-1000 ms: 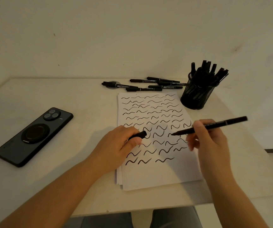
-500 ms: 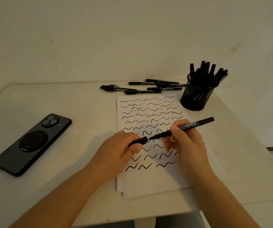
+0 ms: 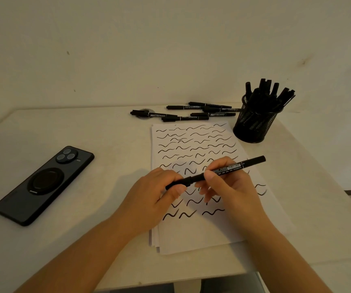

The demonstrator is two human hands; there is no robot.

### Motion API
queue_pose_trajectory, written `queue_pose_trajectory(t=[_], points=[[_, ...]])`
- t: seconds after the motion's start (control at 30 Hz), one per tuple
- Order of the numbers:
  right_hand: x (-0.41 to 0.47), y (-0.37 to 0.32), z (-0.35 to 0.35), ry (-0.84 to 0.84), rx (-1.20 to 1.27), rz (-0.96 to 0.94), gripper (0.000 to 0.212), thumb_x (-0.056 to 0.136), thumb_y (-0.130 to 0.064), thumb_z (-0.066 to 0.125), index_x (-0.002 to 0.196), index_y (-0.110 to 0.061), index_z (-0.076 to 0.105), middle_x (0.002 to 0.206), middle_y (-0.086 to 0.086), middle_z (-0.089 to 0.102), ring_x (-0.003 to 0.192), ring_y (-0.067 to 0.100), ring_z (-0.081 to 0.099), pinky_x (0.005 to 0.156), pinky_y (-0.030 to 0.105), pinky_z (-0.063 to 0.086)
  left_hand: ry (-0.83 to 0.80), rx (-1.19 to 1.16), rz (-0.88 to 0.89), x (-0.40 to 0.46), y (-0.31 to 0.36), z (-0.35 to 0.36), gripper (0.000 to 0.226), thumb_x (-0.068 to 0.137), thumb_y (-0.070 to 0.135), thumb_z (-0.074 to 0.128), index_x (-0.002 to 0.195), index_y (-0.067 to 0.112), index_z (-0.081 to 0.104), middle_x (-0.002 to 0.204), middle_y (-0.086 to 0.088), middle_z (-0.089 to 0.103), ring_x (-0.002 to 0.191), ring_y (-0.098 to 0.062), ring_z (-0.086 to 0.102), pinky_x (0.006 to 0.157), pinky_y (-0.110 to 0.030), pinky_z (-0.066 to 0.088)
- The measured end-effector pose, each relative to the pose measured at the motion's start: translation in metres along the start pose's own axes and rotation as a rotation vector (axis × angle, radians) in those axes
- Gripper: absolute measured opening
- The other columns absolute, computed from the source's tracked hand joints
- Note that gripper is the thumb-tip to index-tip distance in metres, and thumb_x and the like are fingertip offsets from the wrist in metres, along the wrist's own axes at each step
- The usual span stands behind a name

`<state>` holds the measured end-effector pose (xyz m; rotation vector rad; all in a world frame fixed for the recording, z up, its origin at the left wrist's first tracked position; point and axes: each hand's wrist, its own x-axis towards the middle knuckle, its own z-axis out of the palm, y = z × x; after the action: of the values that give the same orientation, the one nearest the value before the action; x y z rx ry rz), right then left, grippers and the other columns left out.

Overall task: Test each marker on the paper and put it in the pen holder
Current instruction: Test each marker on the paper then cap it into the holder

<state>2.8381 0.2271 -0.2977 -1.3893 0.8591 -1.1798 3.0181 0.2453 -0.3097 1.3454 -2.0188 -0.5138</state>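
Your left hand (image 3: 155, 195) pinches the cap (image 3: 178, 183) onto the black marker (image 3: 229, 169) your right hand (image 3: 227, 187) grips, above the scribbled paper (image 3: 193, 144).

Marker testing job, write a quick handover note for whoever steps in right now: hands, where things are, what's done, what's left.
Left hand pinches the cap on the marker's tip end; right hand grips the marker by its barrel, above the paper.
The cap meets the barrel; whether it is fully seated I cannot tell.
Done: the paper carries rows of test squiggles, and the pen holder at the far right is full of markers.
Left: drop this marker in the holder, then test the loose markers lying beyond the paper.
A phone lies at left.
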Motion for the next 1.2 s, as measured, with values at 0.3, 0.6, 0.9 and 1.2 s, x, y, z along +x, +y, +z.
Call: queue_pose_trajectory(t=[0.3,0.6,0.9,1.2], points=[[0.003,0.001,0.004,-0.079,-0.004,-0.027,0.011,0.069,-0.023,0.071,0.077,-0.02,0.065,0.067,0.003,0.068,0.059,0.012,0.062,0.05,0.023,0.049,0.1,-0.155,0.01,-0.002,0.006,0.001,0.035,0.087,0.047,0.034,0.083,0.021,0.057,0.059,0.015,0.046,0.056,-0.002,0.044,0.052,-0.01,0.032],[-0.001,0.001,0.007,-0.118,0.074,-0.04,0.01,0.066,-0.013,0.066,0.074,-0.012,0.061,0.058,-0.003,0.064,0.049,0.003,0.057,0.048,0.011,0.042,0.036,-0.269,-0.019,-0.004,0.01,-0.002,0.026,0.083,0.047,0.033,0.07,0.032,0.049,0.051,0.015,0.047,0.044,-0.004,0.038,0.045,-0.011,0.026],[-0.001,-0.001,0.008,-0.117,0.043,-0.076,0.011,0.068,-0.014,0.068,0.077,-0.013,0.061,0.061,-0.005,0.064,0.053,0.003,0.058,0.049,0.011,0.043,0.02,-0.314,-0.026,-0.003,0.008,0.0,0.026,0.084,0.049,0.034,0.069,0.035,0.051,0.052,0.012,0.043,0.047,-0.006,0.036,0.047,-0.013,0.027],[0.002,-0.006,-0.012,0.025,0.025,-0.014,0.011,0.08,-0.029,0.064,0.075,-0.02,0.069,0.07,0.003,0.068,0.059,0.012,0.061,0.047,0.019,0.046,0.165,-0.332,-0.098,0.001,0.007,-0.009,0.016,0.087,0.045,0.05,0.076,0.034,0.054,0.052,0.013,0.049,0.04,-0.004,0.036,0.041,-0.008,0.027]])
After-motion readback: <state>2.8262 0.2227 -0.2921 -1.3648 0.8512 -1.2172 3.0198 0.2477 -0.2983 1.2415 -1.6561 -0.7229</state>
